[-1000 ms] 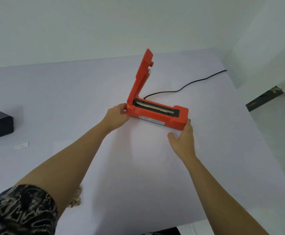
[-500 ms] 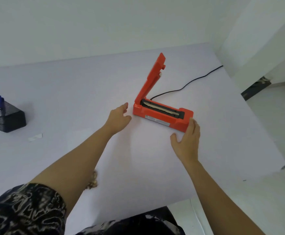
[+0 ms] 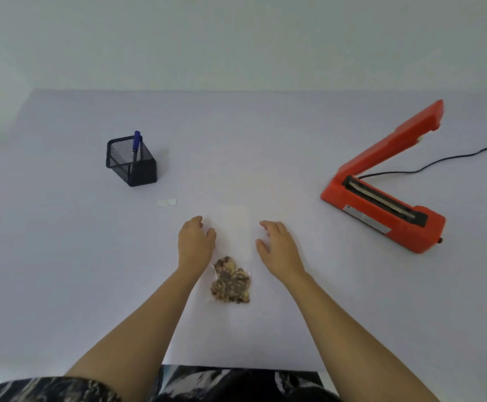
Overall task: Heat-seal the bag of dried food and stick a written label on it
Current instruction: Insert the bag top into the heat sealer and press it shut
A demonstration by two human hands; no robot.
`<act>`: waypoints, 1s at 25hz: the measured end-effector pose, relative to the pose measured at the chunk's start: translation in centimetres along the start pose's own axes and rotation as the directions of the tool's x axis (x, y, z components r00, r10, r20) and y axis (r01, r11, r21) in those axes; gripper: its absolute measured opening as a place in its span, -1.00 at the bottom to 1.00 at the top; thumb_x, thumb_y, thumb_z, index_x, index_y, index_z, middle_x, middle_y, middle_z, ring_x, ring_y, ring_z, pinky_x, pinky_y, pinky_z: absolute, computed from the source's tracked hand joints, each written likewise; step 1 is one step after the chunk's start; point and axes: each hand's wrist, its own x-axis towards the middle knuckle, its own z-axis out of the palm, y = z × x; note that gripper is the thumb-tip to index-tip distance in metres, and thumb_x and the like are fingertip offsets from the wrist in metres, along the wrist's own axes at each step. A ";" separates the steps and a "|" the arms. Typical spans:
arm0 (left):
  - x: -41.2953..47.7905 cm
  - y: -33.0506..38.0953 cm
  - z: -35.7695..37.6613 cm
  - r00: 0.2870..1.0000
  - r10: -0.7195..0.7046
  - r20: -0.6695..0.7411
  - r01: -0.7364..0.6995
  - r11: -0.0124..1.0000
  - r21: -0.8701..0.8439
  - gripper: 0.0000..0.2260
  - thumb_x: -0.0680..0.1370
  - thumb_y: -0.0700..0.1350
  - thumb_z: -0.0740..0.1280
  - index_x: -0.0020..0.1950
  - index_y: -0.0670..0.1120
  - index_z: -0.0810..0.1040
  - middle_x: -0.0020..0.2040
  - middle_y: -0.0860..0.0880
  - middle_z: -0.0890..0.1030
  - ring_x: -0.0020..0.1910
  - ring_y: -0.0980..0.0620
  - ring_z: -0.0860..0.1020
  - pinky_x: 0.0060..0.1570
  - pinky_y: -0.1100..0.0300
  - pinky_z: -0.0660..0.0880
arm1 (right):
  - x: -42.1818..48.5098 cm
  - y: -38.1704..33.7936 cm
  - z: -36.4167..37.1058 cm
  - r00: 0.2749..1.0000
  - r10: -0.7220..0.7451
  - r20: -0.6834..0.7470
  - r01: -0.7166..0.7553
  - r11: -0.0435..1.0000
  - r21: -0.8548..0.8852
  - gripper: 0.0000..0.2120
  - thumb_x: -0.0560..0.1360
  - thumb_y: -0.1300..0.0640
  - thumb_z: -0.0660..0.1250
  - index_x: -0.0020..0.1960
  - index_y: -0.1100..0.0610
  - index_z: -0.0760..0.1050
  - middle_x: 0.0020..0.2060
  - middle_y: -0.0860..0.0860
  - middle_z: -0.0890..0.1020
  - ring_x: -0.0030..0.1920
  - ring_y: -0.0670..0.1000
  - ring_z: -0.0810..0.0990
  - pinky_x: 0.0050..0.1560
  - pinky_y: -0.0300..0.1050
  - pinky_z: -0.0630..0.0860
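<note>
Dark short-sleeved top (image 3: 48, 390) with a pale swirling marbled print.

The bag (image 3: 232, 255) lies on the table (image 3: 62, 256) between the left hand (image 3: 194, 242) and the right hand (image 3: 278, 246). The sealer (image 3: 381, 207) sits well right of the right hand, and its cord (image 3: 439, 162) runs off behind it. Just beyond the left hand, to its left, lies a label (image 3: 167, 202). Farther back stands a pen holder (image 3: 130, 162) with a pen (image 3: 136, 140) in it.

Bright even light, faint soft shadows, slight blur, wide-angle edge bending
</note>
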 end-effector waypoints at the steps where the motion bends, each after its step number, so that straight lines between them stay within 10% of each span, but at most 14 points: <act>1: 0.1 -0.4 0.2 1.000 -0.031 0.001 0.031 1.000 0.003 -0.62 0.54 -0.15 0.28 0.33 -0.27 0.39 0.21 -0.24 0.51 0.17 -0.17 0.48 0.17 0.04 0.39 | 0.7 -0.2 0.3 0.997 -0.066 0.044 0.069 0.995 -0.077 -0.57 0.52 0.18 0.25 0.37 0.17 0.30 0.29 0.12 0.41 0.28 0.11 0.39 0.30 -0.06 0.33; 8: -0.1 0.6 1.5 0.976 -0.214 0.041 0.218 0.958 -0.183 -0.66 0.52 -0.05 0.34 0.20 -0.21 0.46 -0.03 -0.10 0.55 0.02 -0.10 0.53 -0.03 0.14 0.43 | 2.7 0.4 0.7 0.945 -0.232 0.229 0.307 0.869 -0.388 -0.56 0.54 0.11 0.21 0.39 0.17 0.31 0.39 0.09 0.38 0.34 0.14 0.34 0.35 -0.03 0.26; 17: -2.0 0.1 2.9 0.991 0.068 -0.115 -0.085 0.986 -0.146 -0.88 0.59 -0.15 0.22 0.01 -0.16 0.52 -0.16 -0.07 0.61 -0.20 -0.02 0.53 -0.18 0.17 0.43 | 2.4 0.1 0.5 0.957 -0.204 0.207 0.263 0.910 -0.320 -0.55 0.55 0.11 0.21 0.41 0.16 0.27 0.40 0.07 0.33 0.36 0.10 0.29 0.36 -0.08 0.24; 25: -2.1 2.8 3.9 0.995 0.072 0.063 -0.039 0.905 -0.424 -0.85 0.57 -0.11 0.27 -0.06 -0.15 0.58 -0.27 -0.08 0.63 -0.48 0.15 0.52 -0.44 0.48 0.42 | -0.8 5.4 -4.8 0.964 -0.046 -0.262 -0.022 0.967 -0.254 -0.60 0.53 0.09 0.23 0.33 0.18 0.36 0.27 0.12 0.47 0.29 0.12 0.40 0.35 -0.03 0.25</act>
